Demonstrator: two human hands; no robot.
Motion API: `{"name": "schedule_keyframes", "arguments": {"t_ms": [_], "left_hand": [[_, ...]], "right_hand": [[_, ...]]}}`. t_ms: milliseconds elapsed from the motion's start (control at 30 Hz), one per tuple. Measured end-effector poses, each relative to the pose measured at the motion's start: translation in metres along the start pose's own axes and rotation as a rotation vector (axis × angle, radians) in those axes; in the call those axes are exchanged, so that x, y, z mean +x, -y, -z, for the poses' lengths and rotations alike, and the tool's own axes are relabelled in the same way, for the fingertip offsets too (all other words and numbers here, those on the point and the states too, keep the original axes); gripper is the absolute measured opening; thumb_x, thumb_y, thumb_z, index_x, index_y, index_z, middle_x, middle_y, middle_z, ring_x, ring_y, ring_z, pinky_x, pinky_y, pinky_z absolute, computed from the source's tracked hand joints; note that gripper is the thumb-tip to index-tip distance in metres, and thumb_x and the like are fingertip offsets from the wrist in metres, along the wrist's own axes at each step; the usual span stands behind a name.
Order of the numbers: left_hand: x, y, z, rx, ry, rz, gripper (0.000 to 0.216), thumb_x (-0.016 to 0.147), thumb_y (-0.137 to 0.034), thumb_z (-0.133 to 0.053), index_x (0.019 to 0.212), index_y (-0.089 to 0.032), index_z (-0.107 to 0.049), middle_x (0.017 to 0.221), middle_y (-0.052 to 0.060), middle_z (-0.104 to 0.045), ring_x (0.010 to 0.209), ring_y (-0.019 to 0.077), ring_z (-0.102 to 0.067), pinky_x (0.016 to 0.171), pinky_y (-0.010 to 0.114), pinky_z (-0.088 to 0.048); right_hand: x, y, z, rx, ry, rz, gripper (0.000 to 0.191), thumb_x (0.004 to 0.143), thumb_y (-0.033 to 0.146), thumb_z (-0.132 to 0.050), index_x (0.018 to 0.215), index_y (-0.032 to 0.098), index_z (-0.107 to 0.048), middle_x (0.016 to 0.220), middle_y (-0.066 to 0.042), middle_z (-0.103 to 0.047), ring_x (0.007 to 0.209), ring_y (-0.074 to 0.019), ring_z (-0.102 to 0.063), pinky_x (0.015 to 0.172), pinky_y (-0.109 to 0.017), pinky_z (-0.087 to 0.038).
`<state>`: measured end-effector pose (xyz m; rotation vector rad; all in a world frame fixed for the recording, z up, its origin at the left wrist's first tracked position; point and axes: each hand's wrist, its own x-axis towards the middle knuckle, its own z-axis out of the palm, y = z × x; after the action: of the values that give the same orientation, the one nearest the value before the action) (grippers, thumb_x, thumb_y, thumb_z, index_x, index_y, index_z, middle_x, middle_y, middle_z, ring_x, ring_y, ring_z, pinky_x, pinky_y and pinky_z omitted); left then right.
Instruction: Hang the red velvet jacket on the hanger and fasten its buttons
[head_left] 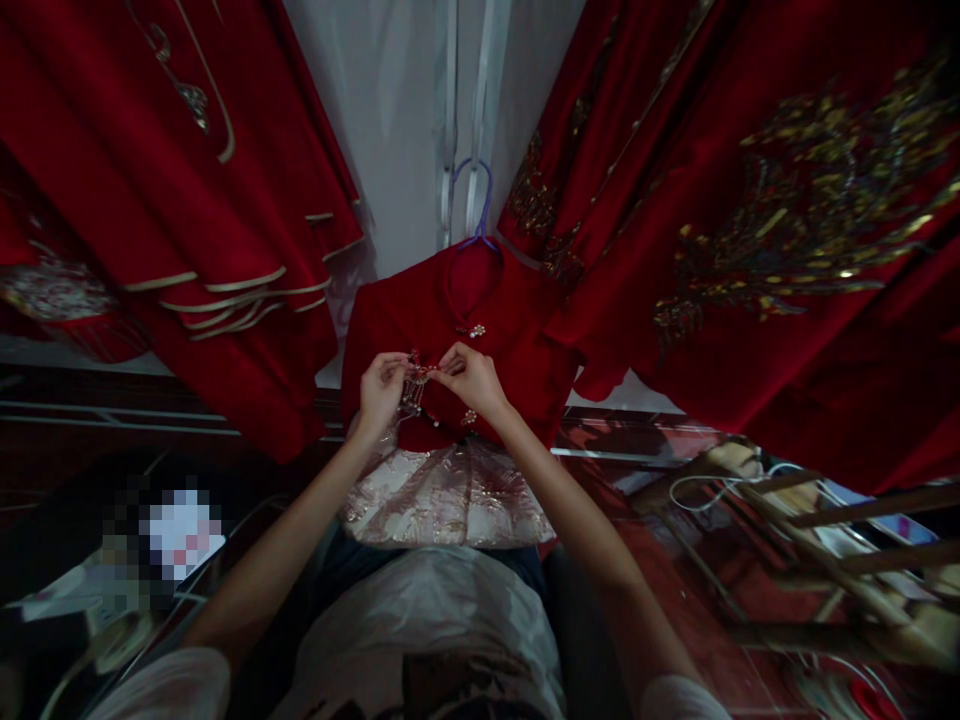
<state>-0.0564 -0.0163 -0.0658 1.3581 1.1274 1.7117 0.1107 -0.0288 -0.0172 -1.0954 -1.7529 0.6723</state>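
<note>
A small red jacket [517, 340] hangs on a purple hanger [480, 205] against a white wall, with a pale embroidered skirt [450, 495] below it. My left hand [380, 390] and my right hand [472, 378] are raised to the jacket's chest, fingertips pinched together on a beaded tassel clasp [417, 382] between them. Two more small clasps show on the jacket, one above [474, 330] and one below [469, 417] my right hand.
Large red garments with gold trim [225, 250] hang at the left. Red robes with heavy gold embroidery [787, 220] hang at the right. A wooden chair [825, 540] with a white cable stands on a glossy reddish floor at the lower right.
</note>
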Motion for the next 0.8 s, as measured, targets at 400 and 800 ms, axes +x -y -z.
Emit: {"name": "schedule_keyframes", "arguments": {"t_ms": [400,800], "left_hand": [[0.006,0.001,0.001,0.034,0.042,0.031,0.021,0.073,-0.018,-0.058,0.094,-0.018,-0.053,0.077,0.001,-0.064,0.074,0.0135,-0.064,0.076,0.029,-0.050],[0.005,-0.004,0.003,0.040,0.149,-0.004,0.016,0.074,-0.028,-0.064,0.085,-0.016,-0.067,0.087,0.006,-0.071,0.082,0.0155,-0.067,0.081,0.032,-0.054]], "right_hand": [[0.002,-0.002,0.001,-0.064,0.011,0.044,0.019,0.074,0.025,-0.070,0.075,0.020,-0.052,0.069,0.003,-0.063,0.063,-0.0109,-0.062,0.059,-0.019,-0.046],[0.012,-0.002,-0.009,-0.122,0.008,0.067,0.016,0.076,0.022,-0.067,0.074,0.020,-0.051,0.070,0.003,-0.062,0.064,-0.0104,-0.062,0.060,-0.018,-0.045]]}}
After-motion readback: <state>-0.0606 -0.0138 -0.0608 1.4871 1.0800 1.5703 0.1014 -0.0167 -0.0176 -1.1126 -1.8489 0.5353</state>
